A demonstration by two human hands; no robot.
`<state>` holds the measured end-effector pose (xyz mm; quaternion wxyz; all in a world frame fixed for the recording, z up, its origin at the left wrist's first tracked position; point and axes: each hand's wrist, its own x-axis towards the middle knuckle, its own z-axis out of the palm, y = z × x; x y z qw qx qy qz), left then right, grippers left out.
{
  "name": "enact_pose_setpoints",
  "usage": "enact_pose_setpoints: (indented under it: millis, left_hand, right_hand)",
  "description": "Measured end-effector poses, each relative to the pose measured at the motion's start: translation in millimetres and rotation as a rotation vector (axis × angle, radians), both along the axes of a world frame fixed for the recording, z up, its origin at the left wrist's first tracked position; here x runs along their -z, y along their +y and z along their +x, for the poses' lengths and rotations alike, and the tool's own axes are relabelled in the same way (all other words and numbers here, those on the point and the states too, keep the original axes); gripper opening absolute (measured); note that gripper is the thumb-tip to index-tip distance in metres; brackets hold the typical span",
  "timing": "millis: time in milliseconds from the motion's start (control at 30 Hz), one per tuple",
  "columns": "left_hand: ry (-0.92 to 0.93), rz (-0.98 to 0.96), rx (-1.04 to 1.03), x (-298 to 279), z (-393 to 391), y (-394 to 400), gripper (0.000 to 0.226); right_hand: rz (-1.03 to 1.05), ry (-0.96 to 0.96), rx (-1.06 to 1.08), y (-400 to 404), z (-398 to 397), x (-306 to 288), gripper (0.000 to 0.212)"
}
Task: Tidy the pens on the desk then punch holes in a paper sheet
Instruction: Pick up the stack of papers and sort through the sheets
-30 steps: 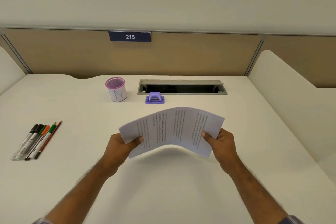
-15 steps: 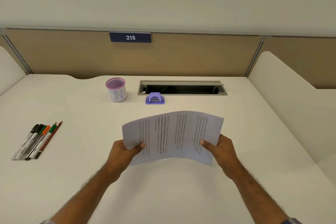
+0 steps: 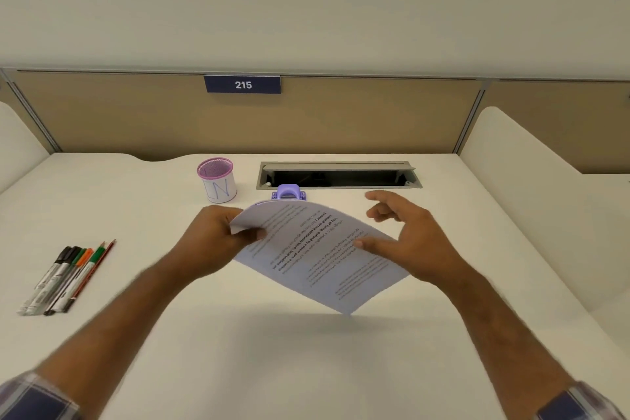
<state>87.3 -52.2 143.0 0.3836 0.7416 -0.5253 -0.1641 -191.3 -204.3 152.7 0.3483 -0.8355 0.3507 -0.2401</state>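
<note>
A printed paper sheet (image 3: 317,252) hangs above the white desk (image 3: 306,351), turned at a slant with one corner pointing down. My left hand (image 3: 218,239) pinches its upper left edge. My right hand (image 3: 409,235) is spread open at the sheet's right side, thumb against the page, fingers apart. A small purple hole punch (image 3: 289,192) stands just behind the sheet's top edge, partly hidden by it. Several pens and pencils (image 3: 68,278) lie side by side at the desk's left. A pink-rimmed pen cup (image 3: 217,180) stands left of the punch.
An open cable tray (image 3: 339,176) is sunk into the desk behind the punch. Tan partition panels with a sign reading 215 (image 3: 242,84) close the back. White side dividers (image 3: 531,187) stand on the right and far left.
The sheet has swung from level to a slant and moved toward the hole punch. My right hand has let go of its edge and opened; my left hand still holds it.
</note>
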Motion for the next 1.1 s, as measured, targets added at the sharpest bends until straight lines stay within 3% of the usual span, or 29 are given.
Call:
enact_pose_setpoints:
  millis: [100, 233, 367, 567, 700, 800, 900, 967, 1100]
  left_hand:
    - [-0.097, -0.012, 0.055, -16.0, -8.5, -6.5, 0.037]
    - [-0.169, 0.008, 0.081, -29.6, -17.4, -11.0, 0.026]
    - [-0.213, -0.011, 0.044, -35.1, -18.3, -11.5, 0.014]
    - [-0.127, -0.226, -0.123, -32.7, -13.3, -6.5, 0.095]
    - [-0.105, -0.349, -0.266, -19.5, -16.5, 1.7, 0.103]
    - [0.267, -0.303, -0.232, -1.4, -25.3, 6.7, 0.1]
    - [0.75, -0.276, 0.054, 10.8, -37.5, 7.9, 0.077]
    - [0.874, -0.247, 0.163, 13.3, -46.9, 9.8, 0.056]
    - [0.962, -0.172, 0.107, 17.2, -55.1, 10.6, 0.037]
  right_hand:
    - [0.051, 0.066, -0.081, 10.6, 14.2, -1.9, 0.06]
    - [0.077, 0.055, -0.089, 19.0, 23.4, 8.5, 0.018]
    - [0.092, 0.015, -0.067, 24.3, 22.1, 9.9, 0.022]
    - [0.261, -0.198, -0.035, 20.8, 12.8, 8.4, 0.014]
    - [0.374, -0.349, 0.007, 18.1, 7.3, 7.7, 0.013]
    - [0.486, -0.462, 0.002, 18.1, 8.0, 8.9, 0.018]
    - [0.574, -0.522, -0.013, 18.6, 9.3, 12.2, 0.021]
    - [0.623, -0.543, -0.028, 19.7, 10.4, 14.3, 0.025]
    - [0.645, -0.534, -0.051, 24.0, 13.6, 18.6, 0.028]
